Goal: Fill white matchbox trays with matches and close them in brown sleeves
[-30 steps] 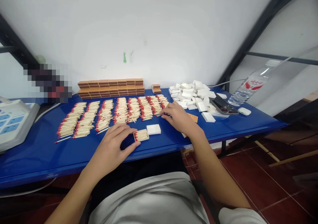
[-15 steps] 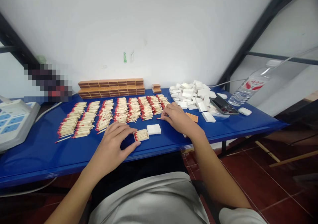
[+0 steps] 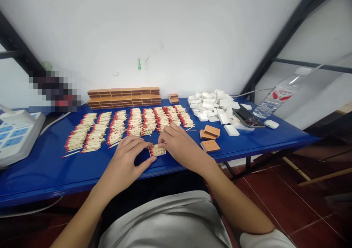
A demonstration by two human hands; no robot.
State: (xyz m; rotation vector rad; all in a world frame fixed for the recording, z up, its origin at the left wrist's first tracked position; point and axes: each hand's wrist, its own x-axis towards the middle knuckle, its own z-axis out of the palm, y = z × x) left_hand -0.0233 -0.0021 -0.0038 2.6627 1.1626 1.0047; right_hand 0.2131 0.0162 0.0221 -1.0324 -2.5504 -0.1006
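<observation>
Matchbox tray (image 3: 158, 155), white and holding many red-headed matches (image 3: 157, 150), is at the middle of the blue table (image 3: 115, 176), close to the near edge. From the left, loose matches (image 3: 96, 134) lie in rows, and on the far side stand stacked orange matchboxes (image 3: 123, 98). The left hand (image 3: 128, 156) has thumb and forefinger spread around the tray's left end. The right hand (image 3: 178, 145) bends its fingers at the right end; I cannot tell if they pinch something. More to the right are three orange matchboxes (image 3: 210, 146) and, farther, piled white boxes (image 3: 208, 104).
</observation>
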